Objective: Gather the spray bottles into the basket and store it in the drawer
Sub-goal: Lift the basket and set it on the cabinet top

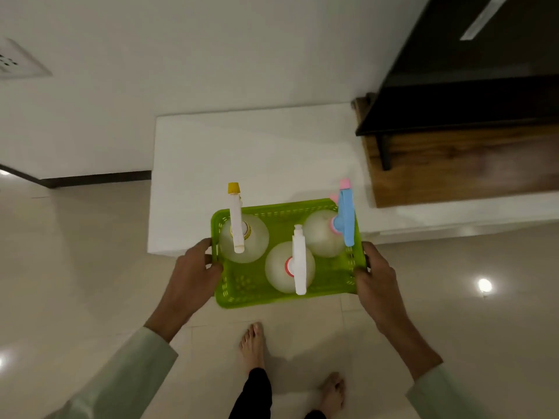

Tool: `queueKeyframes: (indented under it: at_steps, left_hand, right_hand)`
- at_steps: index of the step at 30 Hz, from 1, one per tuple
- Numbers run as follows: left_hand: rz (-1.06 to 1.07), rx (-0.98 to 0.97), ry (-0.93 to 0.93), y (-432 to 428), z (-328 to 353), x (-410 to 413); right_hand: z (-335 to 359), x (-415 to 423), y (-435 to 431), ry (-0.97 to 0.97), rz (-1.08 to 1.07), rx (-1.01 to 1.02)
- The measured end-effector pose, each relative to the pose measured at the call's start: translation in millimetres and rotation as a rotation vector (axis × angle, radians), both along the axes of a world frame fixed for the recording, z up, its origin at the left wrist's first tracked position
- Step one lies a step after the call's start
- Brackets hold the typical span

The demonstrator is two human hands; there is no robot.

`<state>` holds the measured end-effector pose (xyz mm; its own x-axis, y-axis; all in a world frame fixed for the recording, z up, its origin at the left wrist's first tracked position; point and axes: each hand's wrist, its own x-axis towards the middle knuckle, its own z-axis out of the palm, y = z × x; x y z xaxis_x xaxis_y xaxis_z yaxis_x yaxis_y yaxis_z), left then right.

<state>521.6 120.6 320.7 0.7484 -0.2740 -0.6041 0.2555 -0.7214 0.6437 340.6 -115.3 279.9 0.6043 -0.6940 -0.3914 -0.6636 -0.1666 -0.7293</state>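
Now the carry is the step in hand, so level travel matters most. The low white block-shaped platform (257,152) sits under the far half of the perforated lime-green plastic basket (242,294), whose near half hangs out over the glossy tiled floor (90,252); whether the basket rests on the platform or is held clear of it I cannot tell. To the right stands a dark-topped wooden cabinet (453,164) — no open drawer shows.

All three bottles stand upright inside the basket: the round clear bottle with the yellow-tipped white sprayer (243,237) at far left, the one with the blue and pink sprayer (322,234) at far right, the one with the white sprayer and red collar (289,267) nearer the middle.

The left hand (193,276) wraps the left rim, the right hand (373,276) wraps the right rim, fingers curled tight on the plastic. Keep both rims at equal height and move slowly — these tall bottles are likely top-heavy and could tip.
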Motion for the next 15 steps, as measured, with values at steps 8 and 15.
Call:
queueKeyframes:
  at_steps: [8, 15]
  left_hand:
    - [0.055, 0.045, 0.010, 21.7, -40.8, 113.8]
    - [0.046, 0.034, 0.046, 9.0, -75.8, 164.2]
  right_hand:
    - [-37.7, 124.9, 19.4, 0.049, 0.039, 0.071]
    - [-61.9, 176.2, 12.9, 0.125, -0.027, 0.104]
